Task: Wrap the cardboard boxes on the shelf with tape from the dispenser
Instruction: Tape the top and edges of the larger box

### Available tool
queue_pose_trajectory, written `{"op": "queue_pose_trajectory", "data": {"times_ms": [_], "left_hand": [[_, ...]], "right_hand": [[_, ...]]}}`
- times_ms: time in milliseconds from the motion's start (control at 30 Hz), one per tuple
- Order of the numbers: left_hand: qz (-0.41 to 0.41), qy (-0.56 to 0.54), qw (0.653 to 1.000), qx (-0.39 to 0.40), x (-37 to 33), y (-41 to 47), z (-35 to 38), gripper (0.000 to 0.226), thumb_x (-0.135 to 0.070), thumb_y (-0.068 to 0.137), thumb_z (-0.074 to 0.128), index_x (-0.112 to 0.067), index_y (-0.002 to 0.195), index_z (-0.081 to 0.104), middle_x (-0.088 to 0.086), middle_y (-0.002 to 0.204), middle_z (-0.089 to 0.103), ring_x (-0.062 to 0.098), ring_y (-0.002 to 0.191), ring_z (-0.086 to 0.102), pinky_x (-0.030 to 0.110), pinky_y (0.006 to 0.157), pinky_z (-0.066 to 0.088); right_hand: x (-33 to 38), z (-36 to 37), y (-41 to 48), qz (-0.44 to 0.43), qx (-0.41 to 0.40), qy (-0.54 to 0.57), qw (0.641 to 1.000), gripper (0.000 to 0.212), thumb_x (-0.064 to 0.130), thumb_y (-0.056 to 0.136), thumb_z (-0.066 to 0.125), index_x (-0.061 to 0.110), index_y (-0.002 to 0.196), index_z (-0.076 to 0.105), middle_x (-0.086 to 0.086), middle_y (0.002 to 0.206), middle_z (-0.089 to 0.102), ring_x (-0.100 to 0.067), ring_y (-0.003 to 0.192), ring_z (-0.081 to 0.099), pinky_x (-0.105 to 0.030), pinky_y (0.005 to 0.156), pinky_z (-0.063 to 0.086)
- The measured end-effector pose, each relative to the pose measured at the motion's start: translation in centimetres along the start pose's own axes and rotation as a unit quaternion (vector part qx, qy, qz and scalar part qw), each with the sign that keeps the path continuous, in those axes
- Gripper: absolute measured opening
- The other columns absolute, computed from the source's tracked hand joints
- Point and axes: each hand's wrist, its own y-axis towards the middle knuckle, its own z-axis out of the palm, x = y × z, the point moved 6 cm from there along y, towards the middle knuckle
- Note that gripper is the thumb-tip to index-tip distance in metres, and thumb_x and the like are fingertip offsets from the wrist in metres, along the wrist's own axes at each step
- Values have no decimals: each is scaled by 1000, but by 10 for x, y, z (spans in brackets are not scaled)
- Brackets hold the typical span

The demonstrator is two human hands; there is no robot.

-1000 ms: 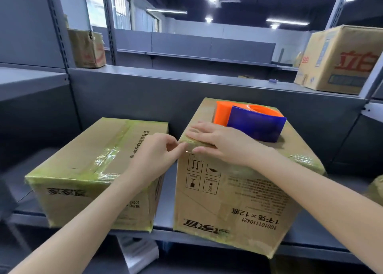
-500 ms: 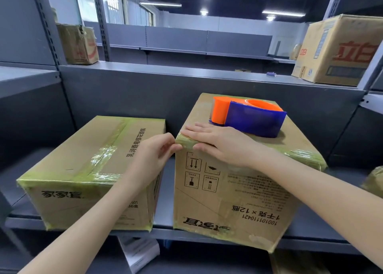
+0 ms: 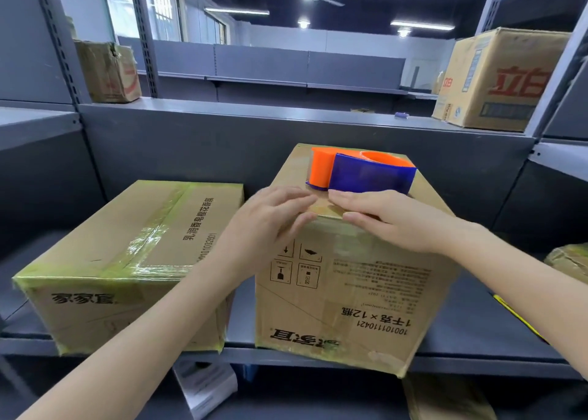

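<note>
Two cardboard boxes stand on the grey shelf (image 3: 477, 340). The taller right box (image 3: 350, 292) carries an orange and blue tape dispenser (image 3: 362, 173) on its top. My right hand (image 3: 391, 222) lies flat over the box's top front edge, fingers straight, just in front of the dispenser. My left hand (image 3: 270, 219) rests with straight fingers on the same edge at the box's top left corner. The low left box (image 3: 127, 251) shows shiny tape bands across its top and edges.
A printed cardboard box (image 3: 496, 79) stands on the upper shelf at right, a worn box (image 3: 108, 69) on the upper left. A taped bundle (image 3: 569, 260) sits at the right edge. Packages lie on the shelf below.
My left hand has moved right, from the box's left corner onto its top edge, fingers now straight. My right hand has slid right along the edge toward the dispenser.
</note>
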Motion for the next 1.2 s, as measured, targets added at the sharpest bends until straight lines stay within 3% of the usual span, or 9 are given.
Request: {"op": "queue_pose_trajectory", "data": {"times_ms": [167, 300, 467, 600, 733, 833, 967, 1067, 1200], "left_hand": [[74, -15, 997, 34, -35, 32, 32, 45, -40, 92, 42, -9, 110, 68, 5, 108, 68, 20, 99, 63, 30, 82, 51], [120, 17, 993, 12, -46, 32, 49, 43, -38, 89, 46, -10, 115, 67, 5, 115, 67, 18, 109, 62, 29, 89, 51], [113, 30, 993, 14, -43, 32, 55, 43, -38, 89, 48, -11, 117, 66, 4, 117, 65, 15, 112, 60, 29, 99, 45], [87, 47, 995, 21, -55, 34, 52, 44, -39, 85, 44, -15, 114, 68, 1, 117, 66, 14, 112, 59, 33, 94, 43], [104, 1, 994, 36, -91, 49, 67, 45, -40, 91, 40, -15, 118, 66, -1, 121, 64, 12, 117, 56, 32, 98, 44], [109, -24, 994, 6, -122, 67, 79, 41, -40, 91, 42, -18, 114, 69, -3, 116, 66, 13, 111, 60, 29, 86, 51], [137, -15, 990, -19, -137, 72, 99, 39, -35, 90, 47, -14, 112, 70, -1, 115, 67, 14, 105, 64, 30, 67, 58], [161, 16, 985, -55, -137, 66, 107, 34, -29, 89, 53, -9, 109, 71, 4, 112, 68, 16, 104, 65, 32, 77, 57], [168, 10, 983, -75, -139, 64, 107, 33, -28, 88, 55, -7, 108, 71, 6, 113, 67, 17, 106, 64, 33, 85, 55]], "right_hand": [[-31, -4, -38, 9, -27, 31, 999, 42, 28, 97, 43, 26, 139, 40, 23, 138, 34, 14, 129, 24, -2, 106, 16], [-39, 2, -51, -8, -66, 55, 996, 44, 17, 95, 51, 30, 134, 34, 19, 137, 37, 5, 133, 27, -11, 111, 20], [-31, 1, -51, -44, -101, -18, 994, 44, 15, 96, 50, 20, 139, 41, 16, 139, 37, -3, 133, 32, -25, 111, 28], [-51, -11, -72, 8, -113, 88, 990, 39, 10, 97, 47, 15, 136, 48, 7, 139, 47, 3, 132, 34, -14, 110, 26], [-88, -36, -106, 88, -185, 95, 974, 38, 2, 95, 45, 16, 130, 55, -4, 125, 62, 3, 101, 56, 1, 85, 35], [-92, -29, -112, 66, -118, 61, 989, 45, -7, 90, 45, 11, 130, 55, 4, 130, 56, 3, 116, 48, -1, 96, 31], [-100, -15, -115, 56, -48, 83, 994, 38, -3, 86, 48, 5, 120, 60, 1, 133, 55, -8, 121, 51, -30, 104, 39], [-102, -13, -117, 46, -13, 103, 994, 49, 6, 91, 54, 13, 139, 45, 7, 148, 33, 4, 137, 21, -9, 111, 17], [-104, -15, -114, 25, 18, 94, 995, 52, 25, 92, 58, 17, 141, 42, 11, 149, 28, 15, 130, 15, 1, 104, 12]]}}
